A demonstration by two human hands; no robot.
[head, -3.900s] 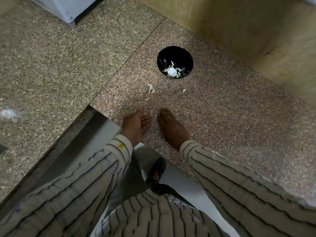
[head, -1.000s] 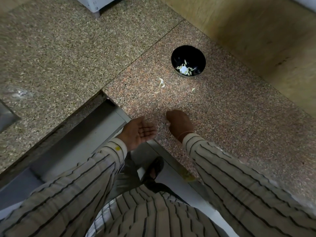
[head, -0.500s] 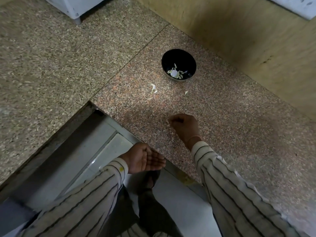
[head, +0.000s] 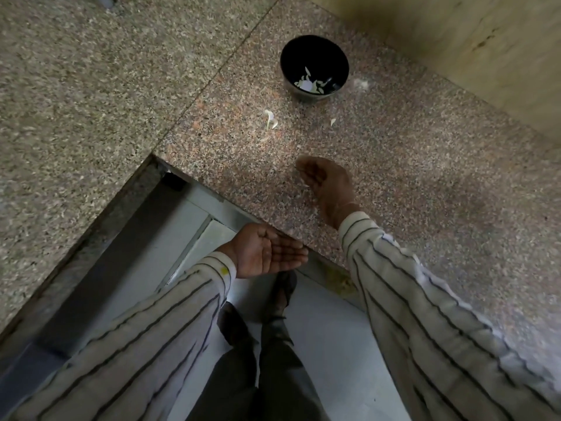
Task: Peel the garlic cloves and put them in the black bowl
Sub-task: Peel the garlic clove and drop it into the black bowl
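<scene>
hands: left hand [head: 267, 253] spread palm-up under counter [head: 425, 177] edge; right hand [head: 329, 183] curved on counter, grip unclear | risk: sweeping skins [head: 271, 120] past palm onto floor [head: 334, 344], missing bowl [head: 314, 51]

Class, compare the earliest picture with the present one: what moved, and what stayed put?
The left hand left the speckled granite counter and now waits palm-up off its edge. The right hand, flat before, stands cupped on the counter. The round black bowl and the pale garlic peel scraps nearby stayed.

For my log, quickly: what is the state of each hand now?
Left hand: open, palm up.
Right hand: blurred, fingers curved; cannot tell.
</scene>
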